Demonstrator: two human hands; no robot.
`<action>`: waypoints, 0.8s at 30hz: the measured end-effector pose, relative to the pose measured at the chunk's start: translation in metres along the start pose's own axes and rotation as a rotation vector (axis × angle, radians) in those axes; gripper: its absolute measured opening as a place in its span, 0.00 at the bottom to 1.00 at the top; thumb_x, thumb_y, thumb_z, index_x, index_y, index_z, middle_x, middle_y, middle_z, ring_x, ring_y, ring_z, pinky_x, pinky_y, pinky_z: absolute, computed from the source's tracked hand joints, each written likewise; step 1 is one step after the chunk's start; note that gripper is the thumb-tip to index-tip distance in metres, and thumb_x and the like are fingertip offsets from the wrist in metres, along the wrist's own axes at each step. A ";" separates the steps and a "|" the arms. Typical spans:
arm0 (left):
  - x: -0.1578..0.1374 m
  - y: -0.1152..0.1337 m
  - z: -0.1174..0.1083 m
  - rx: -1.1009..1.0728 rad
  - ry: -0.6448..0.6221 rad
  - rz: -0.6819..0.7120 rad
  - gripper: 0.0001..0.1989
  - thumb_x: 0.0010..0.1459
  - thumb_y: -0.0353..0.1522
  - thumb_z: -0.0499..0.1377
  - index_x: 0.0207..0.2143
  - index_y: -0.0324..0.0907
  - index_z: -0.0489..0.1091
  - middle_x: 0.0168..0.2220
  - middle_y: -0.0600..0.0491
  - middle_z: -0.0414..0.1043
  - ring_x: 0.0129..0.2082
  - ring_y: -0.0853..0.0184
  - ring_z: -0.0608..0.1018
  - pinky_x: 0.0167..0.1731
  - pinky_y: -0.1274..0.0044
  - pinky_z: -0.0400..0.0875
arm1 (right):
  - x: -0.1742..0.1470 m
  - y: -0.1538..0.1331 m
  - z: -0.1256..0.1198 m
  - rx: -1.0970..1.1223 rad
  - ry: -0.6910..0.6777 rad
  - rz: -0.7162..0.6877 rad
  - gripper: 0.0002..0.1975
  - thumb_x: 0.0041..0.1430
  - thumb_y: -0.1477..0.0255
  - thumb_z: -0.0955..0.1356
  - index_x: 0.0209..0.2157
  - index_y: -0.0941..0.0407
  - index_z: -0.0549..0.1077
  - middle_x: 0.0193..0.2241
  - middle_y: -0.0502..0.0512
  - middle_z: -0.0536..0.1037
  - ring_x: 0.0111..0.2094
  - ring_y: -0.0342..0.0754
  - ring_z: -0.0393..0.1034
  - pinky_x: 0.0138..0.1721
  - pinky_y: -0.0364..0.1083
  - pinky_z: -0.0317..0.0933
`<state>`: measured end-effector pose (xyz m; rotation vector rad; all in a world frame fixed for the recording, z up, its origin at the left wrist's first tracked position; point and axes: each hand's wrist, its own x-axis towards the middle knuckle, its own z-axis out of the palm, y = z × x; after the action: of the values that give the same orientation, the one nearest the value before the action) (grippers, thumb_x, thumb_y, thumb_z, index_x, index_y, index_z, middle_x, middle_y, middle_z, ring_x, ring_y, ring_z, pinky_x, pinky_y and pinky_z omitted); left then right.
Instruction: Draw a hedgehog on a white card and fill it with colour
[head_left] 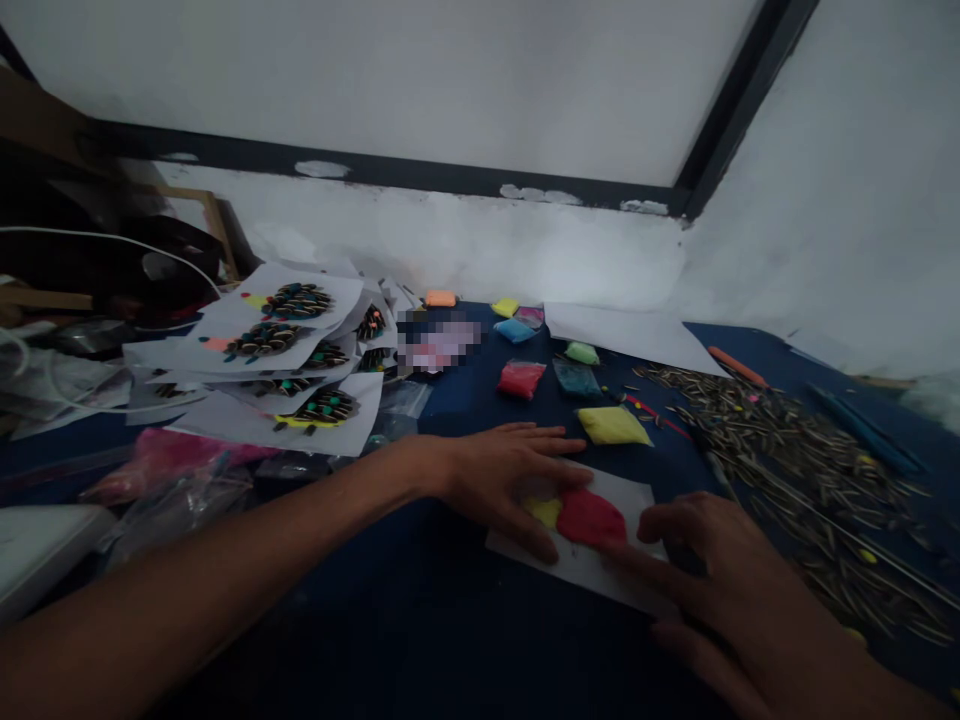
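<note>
A sheet of white paper (577,572) lies on the blue table, with a flat red patch of modelling clay (589,515) pressed onto it. A smaller yellow piece of clay (545,512) adjoins the red on its left. My left hand (517,480) rests with fingers spread over the paper's left side, its thumb and forefinger on either side of the yellow piece. From the right, my right hand (720,570) reaches in with its index fingertip at the red clay's lower edge. Its thumb is held apart, and nothing is gripped.
Packets of clay in yellow (613,426), red (521,379) and other colours lie beyond the paper. Striped sunflower seeds (795,450) spread across the right side. Stacked papers with seed-covered figures (300,350) stand at left, near a pink plastic bag (172,460). A white wall (450,240) closes the back.
</note>
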<state>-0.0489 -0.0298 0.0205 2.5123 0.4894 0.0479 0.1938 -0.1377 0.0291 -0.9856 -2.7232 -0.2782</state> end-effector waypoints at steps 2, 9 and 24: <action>0.000 0.000 0.000 0.003 -0.002 0.002 0.40 0.51 0.47 0.62 0.63 0.48 0.53 0.67 0.50 0.39 0.67 0.57 0.43 0.63 0.62 0.37 | 0.001 -0.001 -0.001 0.016 -0.020 0.001 0.19 0.53 0.69 0.67 0.48 0.52 0.73 0.37 0.59 0.72 0.34 0.51 0.67 0.33 0.51 0.65; 0.000 0.000 0.000 0.006 0.008 0.000 0.39 0.51 0.47 0.62 0.63 0.47 0.53 0.67 0.50 0.39 0.67 0.58 0.43 0.63 0.63 0.37 | 0.005 -0.003 -0.002 0.071 0.003 0.004 0.18 0.56 0.69 0.66 0.49 0.53 0.73 0.38 0.60 0.72 0.36 0.52 0.68 0.33 0.50 0.65; 0.000 0.002 0.000 0.030 0.026 0.030 0.41 0.50 0.49 0.62 0.62 0.43 0.54 0.67 0.45 0.41 0.67 0.56 0.45 0.63 0.62 0.39 | -0.005 0.006 0.010 -0.012 0.082 0.161 0.13 0.60 0.68 0.63 0.44 0.55 0.74 0.35 0.59 0.72 0.33 0.51 0.68 0.31 0.50 0.64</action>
<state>-0.0484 -0.0312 0.0217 2.5518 0.4661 0.0859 0.1992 -0.1337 0.0187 -1.1623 -2.5544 -0.2990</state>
